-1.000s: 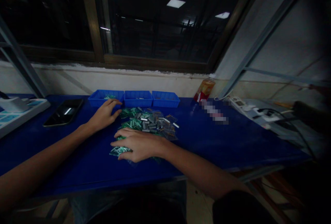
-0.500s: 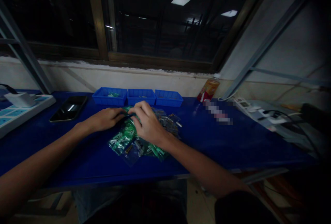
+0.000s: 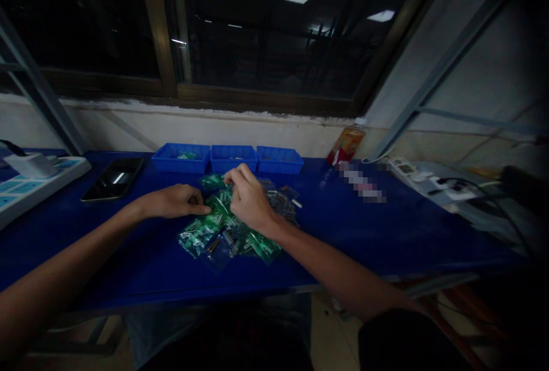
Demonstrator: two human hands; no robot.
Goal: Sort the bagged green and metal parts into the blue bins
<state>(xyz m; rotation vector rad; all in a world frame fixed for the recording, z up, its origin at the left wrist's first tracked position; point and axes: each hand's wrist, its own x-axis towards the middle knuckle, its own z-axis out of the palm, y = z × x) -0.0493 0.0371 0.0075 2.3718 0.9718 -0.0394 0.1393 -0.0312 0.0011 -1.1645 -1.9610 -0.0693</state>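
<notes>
A pile of small clear plastic bags lies on the blue table, several with green parts (image 3: 208, 228) and some with metal-looking pieces (image 3: 223, 248). At the pile's left edge is my left hand (image 3: 175, 200), its fingers curled and its thumb tip over a green bag. My right hand (image 3: 251, 199) is above the middle of the pile with thumb and fingers pinched together; what they hold is too small to make out. Just left of those fingertips lies another green bag (image 3: 212, 181). More bags of grey parts (image 3: 283, 202) lie partly behind my right hand.
Three blue bins stand along the wall: the left bin (image 3: 180, 165) has a green bag in it, beside the middle bin (image 3: 234, 166) and right bin (image 3: 281, 168). A phone (image 3: 112, 179) and power strip (image 3: 51, 179) lie left. A bottle (image 3: 346, 143) stands right, near another power strip (image 3: 433, 185).
My hands have moved apart: the left has drawn back a little towards me, the right has shifted slightly right. The dark thing between their fingertips no longer shows. The bag pile looks nearly unchanged.
</notes>
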